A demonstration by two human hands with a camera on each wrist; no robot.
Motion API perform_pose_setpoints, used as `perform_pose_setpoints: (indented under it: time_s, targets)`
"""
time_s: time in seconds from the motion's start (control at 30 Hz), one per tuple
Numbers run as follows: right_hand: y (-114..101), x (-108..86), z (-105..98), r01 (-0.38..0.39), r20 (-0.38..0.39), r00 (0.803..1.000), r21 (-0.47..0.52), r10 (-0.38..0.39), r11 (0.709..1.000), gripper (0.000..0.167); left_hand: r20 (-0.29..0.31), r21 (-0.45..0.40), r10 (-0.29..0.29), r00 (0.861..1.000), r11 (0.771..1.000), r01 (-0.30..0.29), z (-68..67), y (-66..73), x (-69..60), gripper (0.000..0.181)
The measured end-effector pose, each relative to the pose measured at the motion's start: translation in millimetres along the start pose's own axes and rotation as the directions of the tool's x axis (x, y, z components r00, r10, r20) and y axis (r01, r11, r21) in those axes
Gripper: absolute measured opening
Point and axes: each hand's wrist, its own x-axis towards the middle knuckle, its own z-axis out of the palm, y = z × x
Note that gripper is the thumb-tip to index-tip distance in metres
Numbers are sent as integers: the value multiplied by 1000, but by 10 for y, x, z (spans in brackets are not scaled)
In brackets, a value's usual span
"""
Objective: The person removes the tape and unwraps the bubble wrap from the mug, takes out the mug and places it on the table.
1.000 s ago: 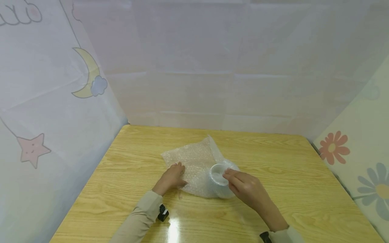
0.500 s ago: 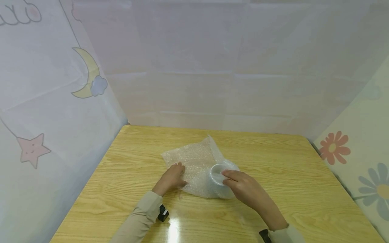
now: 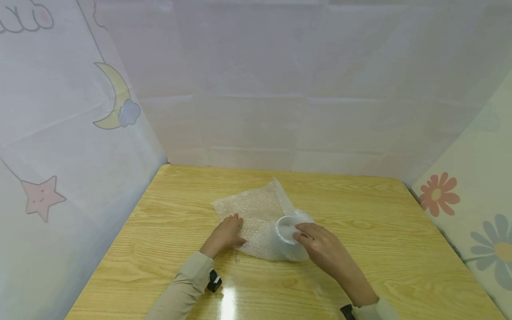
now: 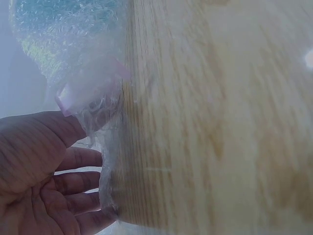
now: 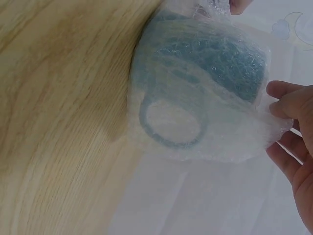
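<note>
A teal mug with a white inside (image 3: pixel 286 230) stands on a sheet of bubble wrap (image 3: pixel 256 206); its handle (image 5: pixel 172 143) shows through the film in the right wrist view. My left hand (image 3: pixel 227 232) rests on the wrap's near left edge, fingers spread, the wrap (image 4: pixel 68 39) lying over part of the thumb in the left wrist view. At the mug's rim, my right hand (image 3: pixel 323 249) pinches an edge of wrap between thumb and fingers (image 5: pixel 286 100), with the film drawn around the mug's side.
The wooden table (image 3: pixel 168 213) carries the wrap and mug. Behind it hangs a pale sheet (image 3: pixel 256 111), with printed sheets at the left and right sides. A black wrist device (image 3: pixel 214 281) is on the left sleeve.
My right hand's fingers have shifted slightly at the mug's rim, still with the wrap. The left hand, mug and sheet have stayed put.
</note>
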Motion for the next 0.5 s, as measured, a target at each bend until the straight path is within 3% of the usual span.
perform_pose_setpoints:
  time_s: [0.3, 0.5]
  targets:
    - [-5, 11, -6, -42, -100, 994, 10, 43, 999, 48, -2, -3, 2, 1000, 1000, -2, 3, 0, 3, 67]
    - [-10, 19, -33, -84, -127, 989, -13, 81, 996, 44, 1, -5, 2, 1000, 1000, -2, 6, -2, 5, 67]
